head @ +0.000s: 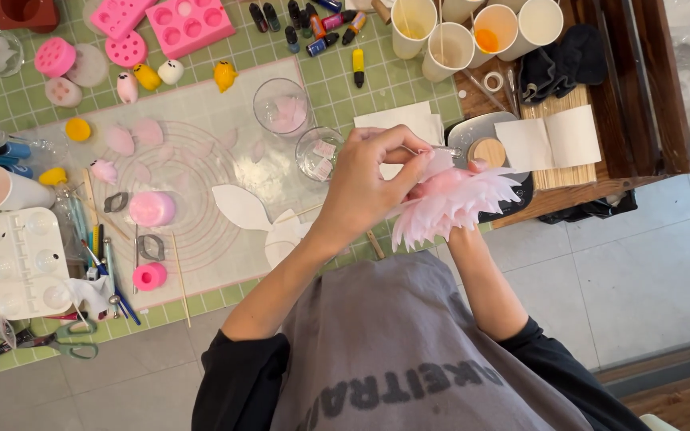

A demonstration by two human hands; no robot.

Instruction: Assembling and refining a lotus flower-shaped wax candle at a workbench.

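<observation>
My left hand (pixel 369 182) is raised over the table edge, its fingers pinched on a thin clear tool (pixel 443 149) whose tip points at the top of a pink and white flower (pixel 453 201) with pointed petals. My right hand (pixel 477 166) holds that flower from beneath. The petals hide most of it, leaving only a fingertip and the wrist in view. Two small glass cups (pixel 319 153) with pale pink petals stand just left of my left hand.
A translucent mat (pixel 201 231) on a green grid mat carries loose petals, white cut-outs (pixel 241 206) and pink round pieces. Pink moulds (pixel 189 22), small dye bottles (pixel 313 24), paper cups (pixel 449 48), a white palette (pixel 24 259) and scissors (pixel 61 343) lie around. Tiled floor is at right.
</observation>
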